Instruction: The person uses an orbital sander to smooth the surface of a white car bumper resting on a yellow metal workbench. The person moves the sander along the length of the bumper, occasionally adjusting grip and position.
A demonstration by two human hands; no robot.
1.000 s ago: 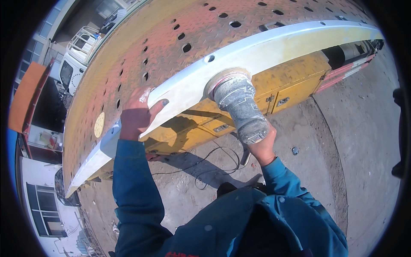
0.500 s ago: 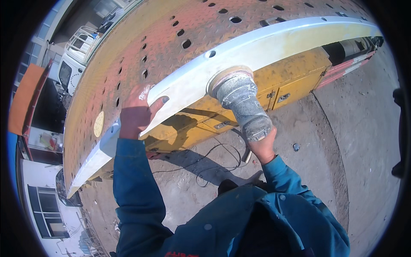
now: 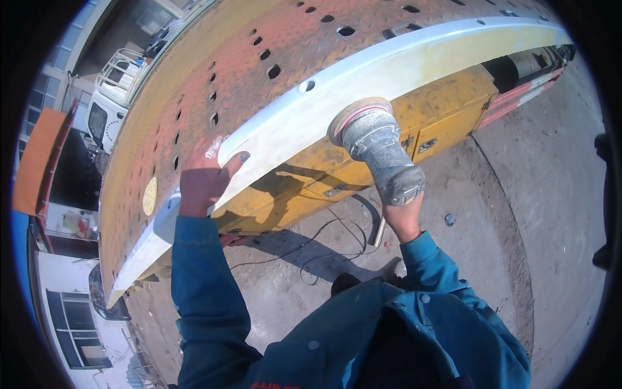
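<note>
1. Left hand (image 3: 204, 178): palm and spread fingers (image 3: 233, 161) lie flat on the upper edge of a long pale panel (image 3: 402, 61), apparently a vehicle bumper, pressing it down rather than gripping it.

2. Right hand (image 3: 403, 217): closed around the rear of a dust-caked power sander (image 3: 379, 152); the fingers are mostly hidden behind the tool body, so the exact grip cannot be told.

3. Beyond the right hand, the sander's round pad (image 3: 358, 113) meets the panel's face, well along the panel from the left fingertips and just below a small hole (image 3: 308, 85) in it.

4. The panel lies across the edge of a rust-red perforated steel deck (image 3: 246, 58), running away from both hands toward the upper right. Under it sits a yellow box with latched doors (image 3: 447, 120).

5. Below the right wrist a hose or cable (image 3: 324, 227) trails over the concrete floor (image 3: 518, 214).

6. Doing the work well, by the look of it: keep the pad flat to the surface, hold the left palm firm so the panel does not chatter, use light even pressure, and keep the cable clear of the feet.
</note>
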